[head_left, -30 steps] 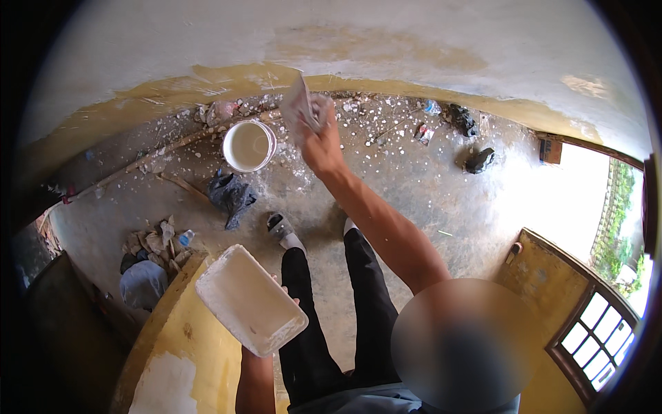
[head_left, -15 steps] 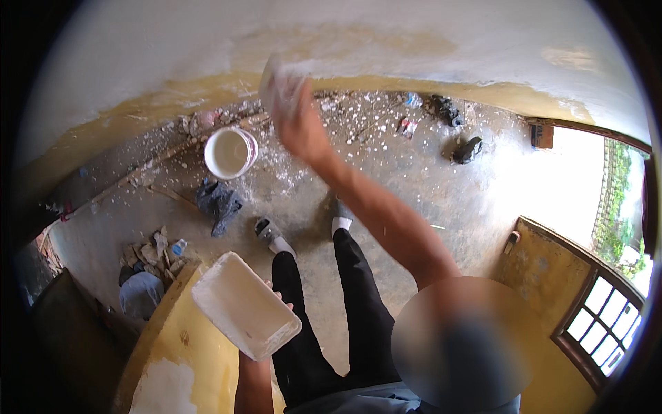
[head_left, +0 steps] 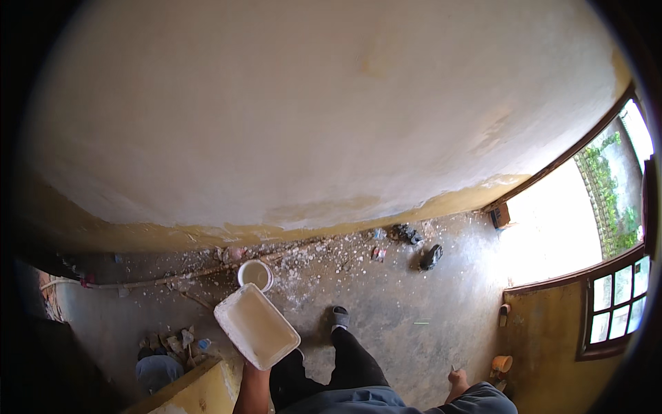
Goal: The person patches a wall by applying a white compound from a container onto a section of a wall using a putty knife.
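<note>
At the lower left, my left hand (head_left: pixel 255 372) supports a white rectangular plastic tub (head_left: pixel 256 328) from beneath. Most of its fingers are hidden by the tub, which is tilted so its pale, smeared inside shows. Down at the lower right, my right hand (head_left: pixel 456 379) hangs beside my body, fingers closed. A small thin tip sticks up from it, too small to name. Ahead rises a wall (head_left: pixel 296 117) coated mostly white, with yellowish paint showing along its lower part.
A white bucket (head_left: pixel 256 274) stands behind the tub, near a long pole (head_left: pixel 165 279) along the wall's foot. White crumbs litter the floor, with black plastic bags (head_left: pixel 432 257) further right. A doorway (head_left: pixel 545 221) lies to the right; a low yellow wall (head_left: pixel 189 390) is at lower left.
My right hand has come down from near the wall's foot to the lower right. The view has tilted up, showing more wall. The tub stays in my left hand.
</note>
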Demonstrator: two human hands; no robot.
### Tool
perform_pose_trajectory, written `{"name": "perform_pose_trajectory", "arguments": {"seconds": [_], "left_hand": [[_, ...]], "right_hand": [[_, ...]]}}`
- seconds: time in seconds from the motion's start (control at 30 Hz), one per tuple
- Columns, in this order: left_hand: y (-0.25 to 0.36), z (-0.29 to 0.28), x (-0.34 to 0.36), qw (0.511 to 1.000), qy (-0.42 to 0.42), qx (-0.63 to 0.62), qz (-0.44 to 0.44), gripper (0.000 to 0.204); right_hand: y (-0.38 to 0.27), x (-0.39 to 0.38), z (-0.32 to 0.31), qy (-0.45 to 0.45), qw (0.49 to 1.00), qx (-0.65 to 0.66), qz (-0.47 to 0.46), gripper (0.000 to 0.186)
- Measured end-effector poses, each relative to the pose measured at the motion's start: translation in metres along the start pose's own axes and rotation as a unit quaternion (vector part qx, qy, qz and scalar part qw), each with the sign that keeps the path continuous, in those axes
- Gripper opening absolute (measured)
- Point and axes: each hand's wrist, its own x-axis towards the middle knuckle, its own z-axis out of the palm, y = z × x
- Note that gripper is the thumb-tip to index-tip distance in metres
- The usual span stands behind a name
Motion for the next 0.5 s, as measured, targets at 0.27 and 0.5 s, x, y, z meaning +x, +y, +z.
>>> {"name": "perform_pose_trajectory", "arguments": {"seconds": [0.27,0.5], "left_hand": [[0.005,0.074,0.031,0.998,-0.055,0.026,0.017,0.063],[-0.004,0.115,0.017,0.996,-0.081,0.018,0.014,0.062]], "right_hand": [[-0.166,-0.032,-0.033,0.208,0.881,0.139,-0.402,0.029],[-0.346,-0.27,-0.175,0.059,0.675,0.504,-0.536,0.014]]}}
